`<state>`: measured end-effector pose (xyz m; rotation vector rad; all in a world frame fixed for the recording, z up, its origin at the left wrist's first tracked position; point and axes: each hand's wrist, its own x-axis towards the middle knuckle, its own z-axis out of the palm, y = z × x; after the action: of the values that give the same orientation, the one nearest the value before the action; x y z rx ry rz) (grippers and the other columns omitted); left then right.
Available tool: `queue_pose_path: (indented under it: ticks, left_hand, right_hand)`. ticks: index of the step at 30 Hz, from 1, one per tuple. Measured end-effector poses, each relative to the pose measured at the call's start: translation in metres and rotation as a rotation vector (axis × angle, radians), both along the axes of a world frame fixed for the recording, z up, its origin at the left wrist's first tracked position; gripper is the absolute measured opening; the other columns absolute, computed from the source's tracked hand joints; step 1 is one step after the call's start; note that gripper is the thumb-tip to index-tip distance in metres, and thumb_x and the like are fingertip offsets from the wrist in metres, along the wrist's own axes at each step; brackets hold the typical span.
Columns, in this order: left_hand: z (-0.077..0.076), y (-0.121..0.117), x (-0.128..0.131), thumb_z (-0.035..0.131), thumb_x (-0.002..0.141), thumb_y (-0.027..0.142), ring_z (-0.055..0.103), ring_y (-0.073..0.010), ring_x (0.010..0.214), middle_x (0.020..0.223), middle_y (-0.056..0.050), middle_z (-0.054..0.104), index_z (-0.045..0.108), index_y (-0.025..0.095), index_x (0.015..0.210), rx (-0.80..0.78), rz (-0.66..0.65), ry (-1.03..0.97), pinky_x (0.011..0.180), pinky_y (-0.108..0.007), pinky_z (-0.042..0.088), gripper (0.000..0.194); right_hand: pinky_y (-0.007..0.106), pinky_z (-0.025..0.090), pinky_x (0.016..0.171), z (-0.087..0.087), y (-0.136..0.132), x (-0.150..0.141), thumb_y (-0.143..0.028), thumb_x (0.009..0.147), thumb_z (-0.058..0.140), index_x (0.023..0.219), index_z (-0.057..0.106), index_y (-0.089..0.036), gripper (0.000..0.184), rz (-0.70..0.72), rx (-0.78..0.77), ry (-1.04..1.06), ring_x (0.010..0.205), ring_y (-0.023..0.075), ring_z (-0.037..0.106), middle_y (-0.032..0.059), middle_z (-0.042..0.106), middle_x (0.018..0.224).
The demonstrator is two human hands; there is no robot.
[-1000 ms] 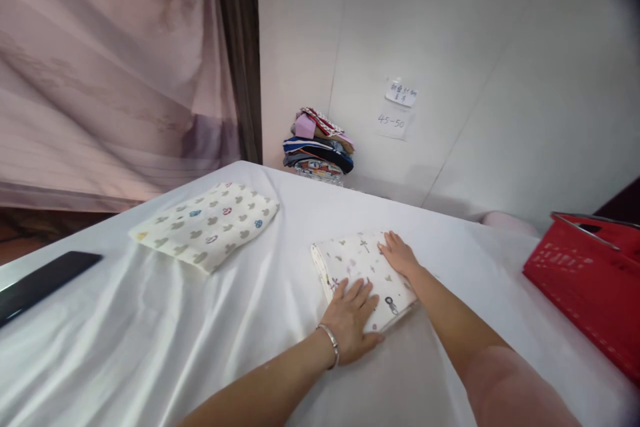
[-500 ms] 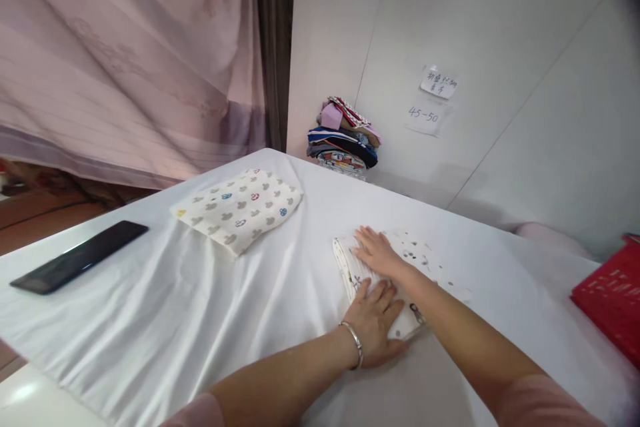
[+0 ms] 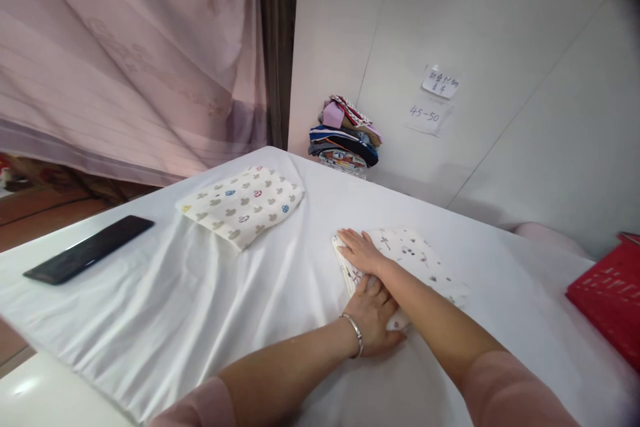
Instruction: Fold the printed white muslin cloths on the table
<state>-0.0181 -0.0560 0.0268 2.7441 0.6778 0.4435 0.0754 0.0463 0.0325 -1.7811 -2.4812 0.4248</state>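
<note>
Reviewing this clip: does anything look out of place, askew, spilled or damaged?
Only a minor oddity: the white sheet is rumpled into long creases between the flat black object and the left hand, while its right side looks smoother. I see no spill or damage.

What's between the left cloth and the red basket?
Head view: the right cloth, with the right hand and left hand on it; white sheet shows on either side.

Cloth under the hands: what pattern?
The cloth is white with small scattered motifs, mostly dark, some purplish; best in the head view.
</note>
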Motion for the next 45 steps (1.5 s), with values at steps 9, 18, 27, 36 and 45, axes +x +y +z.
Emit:
queue_pose_path:
  ticks: [9, 18, 27, 36, 45]
  left_hand:
    - [-0.005, 0.0, 0.001, 0.027, 0.082, 0.061, 0.012, -0.0254, 0.132, 0.143, -0.01, 0.024, 0.032, 0.018, 0.134, -0.019, 0.004, 0.082, 0.106, -0.049, 0.004, 0.067]
    - [-0.016, 0.007, 0.001, 0.028, 0.08, 0.063, 0.017, -0.025, 0.131, 0.142, -0.007, 0.028, 0.034, 0.022, 0.132, 0.062, 0.017, 0.035, 0.106, -0.048, 0.009, 0.067]
    - [-0.01, -0.014, -0.014, 0.048, 0.079, 0.044, 0.029, -0.0242, 0.127, 0.136, -0.005, 0.038, 0.037, 0.025, 0.129, 0.191, -0.006, 0.049, 0.105, -0.05, 0.012, 0.054]
    - [0.0, 0.003, -0.078, 0.034, 0.077, 0.004, 0.03, -0.0194, 0.126, 0.133, 0.0, 0.043, 0.042, 0.029, 0.124, 0.272, 0.13, 0.145, 0.104, -0.051, 0.015, 0.054]
    - [0.007, -0.001, -0.067, 0.04, 0.076, 0.006, 0.037, -0.0185, 0.121, 0.13, -0.003, 0.046, 0.039, 0.026, 0.127, 0.284, 0.077, 0.166, 0.105, -0.046, 0.014, 0.055]
  right_hand:
    - [0.047, 0.009, 0.104, -0.004, -0.052, 0.096, -0.046, 0.086, 0.03, 0.135, 0.029, -0.024, 0.053, -0.391, 0.06, -0.084, 0.133, 0.0212, 0.012, 0.0045, 0.02, 0.145]
    - [0.03, 0.024, 0.104, -0.012, -0.134, 0.207, -0.043, 0.083, 0.038, 0.131, 0.039, -0.017, 0.054, -0.846, 0.028, 0.224, 0.126, 0.0194, 0.033, 0.0054, 0.039, 0.136]
    - [0.029, 0.046, 0.078, 0.003, -0.128, 0.203, -0.037, 0.073, 0.056, 0.124, 0.045, -0.015, 0.056, -0.997, -0.075, 0.439, 0.103, 0.0221, 0.055, 0.0097, 0.057, 0.116]
    - [0.027, 0.049, 0.061, 0.007, -0.213, 0.153, -0.045, 0.076, 0.05, 0.132, 0.033, -0.021, 0.063, -0.862, -0.176, 0.611, 0.08, 0.0185, 0.062, 0.0068, 0.063, 0.101]
    - [0.038, 0.029, 0.101, -0.007, -0.258, 0.146, -0.024, 0.081, 0.038, 0.136, 0.027, -0.026, 0.056, -0.312, 0.31, -0.026, 0.129, 0.02, 0.023, 0.0027, 0.025, 0.143]
